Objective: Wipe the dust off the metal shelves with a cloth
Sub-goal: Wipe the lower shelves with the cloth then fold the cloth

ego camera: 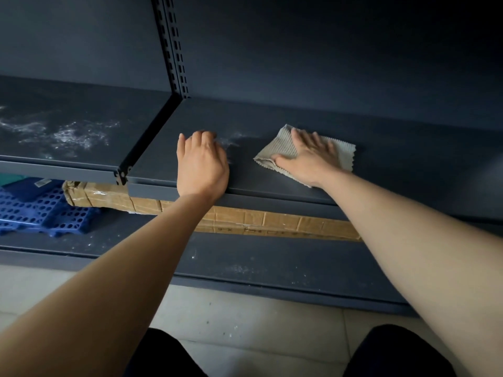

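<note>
At the bottom of the frame, the pale floor (pixel 258 322) carries a few white specks. Just above it, the lowest shelf (pixel 272 265) shows scattered white dust along its front, so it looks unwiped. On it lie a long cardboard box (pixel 272 221) and, at the left edge of the frame, a blue plastic grid (pixel 40 210).

Around the middle of the frame is the shelf being worked on (pixel 408 164). The left hand (pixel 202 164) rests near its front edge with the fingers loosely bent, fingertips on the metal, holding nothing. The right hand (pixel 307 156) lies flat with fingers spread, pressing the cloth (pixel 275 148) onto the shelf. The cloth is beige and ribbed, spread out under the palm, just right of centre. Between the two hands a faint white smear of dust (pixel 231 140) remains, touching the left fingertips. To the right of the cloth the metal looks dark and even, though the light there is dim.

Further left, the neighbouring shelf (pixel 68 134) is heavily streaked with white dust and appears untouched. Behind, the slotted post (pixel 174 50) and back panel (pixel 326 50) look plain.

By this showing the job is early: one section partly done, with the smear, the left section and the lowest shelf left to do.
</note>
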### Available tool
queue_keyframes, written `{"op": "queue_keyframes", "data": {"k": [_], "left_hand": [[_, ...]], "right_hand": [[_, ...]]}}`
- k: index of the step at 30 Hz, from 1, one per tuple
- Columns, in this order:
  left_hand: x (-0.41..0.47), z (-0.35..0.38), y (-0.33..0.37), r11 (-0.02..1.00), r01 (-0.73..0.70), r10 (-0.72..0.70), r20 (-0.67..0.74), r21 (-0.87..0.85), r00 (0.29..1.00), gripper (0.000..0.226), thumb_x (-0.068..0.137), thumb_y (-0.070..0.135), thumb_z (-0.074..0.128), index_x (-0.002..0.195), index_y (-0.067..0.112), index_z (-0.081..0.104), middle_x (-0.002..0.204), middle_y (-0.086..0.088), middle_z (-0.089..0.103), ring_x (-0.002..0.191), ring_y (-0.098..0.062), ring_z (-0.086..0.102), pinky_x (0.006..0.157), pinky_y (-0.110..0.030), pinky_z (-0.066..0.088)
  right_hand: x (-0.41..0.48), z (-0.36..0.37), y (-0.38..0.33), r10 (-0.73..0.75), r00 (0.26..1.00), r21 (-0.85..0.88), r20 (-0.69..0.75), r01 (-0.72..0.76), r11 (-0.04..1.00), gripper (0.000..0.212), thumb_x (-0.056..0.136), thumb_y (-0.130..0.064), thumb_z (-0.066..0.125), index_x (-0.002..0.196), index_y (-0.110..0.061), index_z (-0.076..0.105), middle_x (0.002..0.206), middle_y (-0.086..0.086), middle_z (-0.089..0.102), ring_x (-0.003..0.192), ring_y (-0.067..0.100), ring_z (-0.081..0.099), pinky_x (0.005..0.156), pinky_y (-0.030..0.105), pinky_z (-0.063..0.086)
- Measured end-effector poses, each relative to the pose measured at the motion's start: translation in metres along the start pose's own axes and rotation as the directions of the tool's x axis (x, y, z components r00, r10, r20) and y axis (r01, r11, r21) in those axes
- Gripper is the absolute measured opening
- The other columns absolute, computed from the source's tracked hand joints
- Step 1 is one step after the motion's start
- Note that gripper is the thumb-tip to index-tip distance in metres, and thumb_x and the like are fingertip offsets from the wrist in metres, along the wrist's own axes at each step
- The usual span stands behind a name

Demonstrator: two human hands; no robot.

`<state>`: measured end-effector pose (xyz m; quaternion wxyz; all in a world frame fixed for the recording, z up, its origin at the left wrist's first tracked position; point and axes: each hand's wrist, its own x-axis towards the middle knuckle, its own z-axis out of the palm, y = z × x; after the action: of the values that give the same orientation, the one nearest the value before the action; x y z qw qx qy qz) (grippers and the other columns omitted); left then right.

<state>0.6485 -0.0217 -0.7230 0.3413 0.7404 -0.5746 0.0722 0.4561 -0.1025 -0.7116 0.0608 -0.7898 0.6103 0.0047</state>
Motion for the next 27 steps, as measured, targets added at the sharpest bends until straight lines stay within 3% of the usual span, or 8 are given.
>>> {"op": "queue_keyframes", "data": {"k": [14,22,27], "left_hand": [[0.003,0.004,-0.005,0.999,0.049,-0.049,-0.027,0.007,0.998,0.036,0.093,0.021,0.031,0.117,0.004,0.052,0.119,-0.016,0.055,0.116,-0.032,0.045,0.114,-0.042,0.016],[0.002,0.002,-0.005,0.998,0.064,-0.063,-0.029,0.012,0.998,0.036,0.094,0.021,0.032,0.12,0.004,0.05,0.121,-0.017,0.054,0.12,-0.031,0.043,0.115,-0.04,0.011],[-0.001,0.0,-0.002,0.998,0.063,-0.063,-0.029,0.012,0.998,0.035,0.095,0.02,0.031,0.118,0.003,0.051,0.119,-0.018,0.056,0.118,-0.032,0.045,0.116,-0.039,0.009]], "right_hand": [[0.048,0.01,-0.081,-0.33,0.944,0.08,-0.026,0.331,0.94,0.062,0.097,-0.058,0.026,0.152,-0.034,0.012,0.161,-0.009,0.006,0.148,0.017,0.0,0.118,0.039,-0.003],[0.014,0.007,-0.06,-0.362,0.932,0.09,-0.031,0.363,0.927,0.062,0.096,-0.061,0.025,0.152,-0.035,0.013,0.16,-0.011,0.009,0.148,0.016,0.003,0.117,0.039,0.0],[-0.015,0.0,-0.015,-0.301,0.954,0.077,-0.006,0.3,0.951,0.061,0.097,-0.058,0.023,0.152,-0.035,0.012,0.161,-0.013,0.005,0.148,0.013,0.001,0.118,0.037,0.0]]}}
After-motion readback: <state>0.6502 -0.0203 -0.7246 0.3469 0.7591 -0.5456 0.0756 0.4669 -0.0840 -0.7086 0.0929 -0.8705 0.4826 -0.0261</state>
